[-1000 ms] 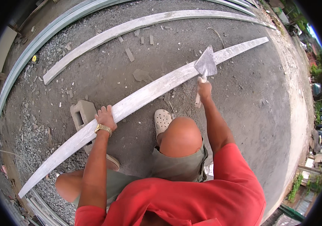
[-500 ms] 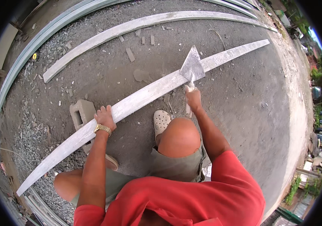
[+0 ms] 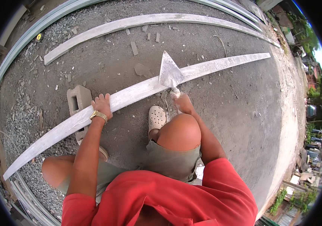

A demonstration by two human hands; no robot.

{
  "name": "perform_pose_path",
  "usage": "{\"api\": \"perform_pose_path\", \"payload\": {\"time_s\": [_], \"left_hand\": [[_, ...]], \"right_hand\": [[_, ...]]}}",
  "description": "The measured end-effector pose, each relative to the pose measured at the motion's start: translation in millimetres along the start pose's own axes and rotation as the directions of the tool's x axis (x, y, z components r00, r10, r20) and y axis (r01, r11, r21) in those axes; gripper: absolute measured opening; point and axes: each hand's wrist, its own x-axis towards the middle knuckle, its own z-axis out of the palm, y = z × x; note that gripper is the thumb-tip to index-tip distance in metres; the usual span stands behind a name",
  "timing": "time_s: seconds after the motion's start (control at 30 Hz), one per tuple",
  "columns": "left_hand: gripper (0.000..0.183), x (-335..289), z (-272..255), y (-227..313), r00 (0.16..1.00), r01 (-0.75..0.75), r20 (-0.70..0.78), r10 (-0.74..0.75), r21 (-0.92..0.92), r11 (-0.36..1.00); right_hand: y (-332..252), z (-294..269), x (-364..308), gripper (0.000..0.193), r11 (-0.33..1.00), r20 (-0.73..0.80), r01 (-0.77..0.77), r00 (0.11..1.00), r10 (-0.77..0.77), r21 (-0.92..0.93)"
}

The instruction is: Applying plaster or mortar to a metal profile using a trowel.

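A long, whitish plank or beam (image 3: 134,95) crosses in front of me, curved by the lens, from lower left to upper right. Its left part rests over a grey hollow concrete block (image 3: 82,97). My left hand (image 3: 102,105), with a gold watch at the wrist, grips the plank near the block; fingers wrap over its far edge. My right hand (image 3: 182,102) is closed round the handle of a pointed trowel (image 3: 170,72). The trowel's triangular blade lies across the plank's upper face, tip pointing away from me.
Another pale plank (image 3: 130,23) lies farther off on the ground, with long greenish-grey profiles (image 3: 36,39) beyond it. Small broken pieces (image 3: 134,48) and gravel are scattered about. A yellow tape measure (image 3: 39,37) lies at the far left. My clog-shod foot (image 3: 156,117) is near the plank.
The trowel and my right hand have moved left along the plank toward my left hand. My left hand keeps its hold. The whole view has turned slightly.
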Motion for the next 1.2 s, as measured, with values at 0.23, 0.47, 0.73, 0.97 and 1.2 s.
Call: {"api": "perform_pose_path", "payload": {"time_s": [0.23,0.47,0.73,0.97,1.2], "left_hand": [[0.11,-14,-6,-13,0.997,-0.068,0.015,0.07,-0.11,0.992],[0.101,-29,6,-38,0.996,0.004,-0.087,-0.016,-0.134,0.991],[0.09,-28,4,-42,0.998,0.044,-0.028,-0.048,-0.132,0.99],[0.085,-25,10,-42,0.996,0.027,-0.085,-0.037,-0.116,0.993],[0.081,-28,13,-48,0.996,0.039,-0.071,-0.047,-0.108,0.993]], "right_hand": [[-61,-61,-44,0.043,0.824,-0.419,0.319,0.741,-0.525,-0.469],[-10,-50,-33,0.046,0.649,-0.169,0.096,0.928,-0.333,-0.755],[-18,-32,-35,0.051,0.656,-0.184,0.065,0.935,-0.303,-0.752],[-37,-23,-32,0.051,0.731,-0.172,0.293,0.856,-0.488,-0.616],[-34,-23,-13,0.047,0.818,-0.201,0.201,0.912,-0.357,-0.538]]}}
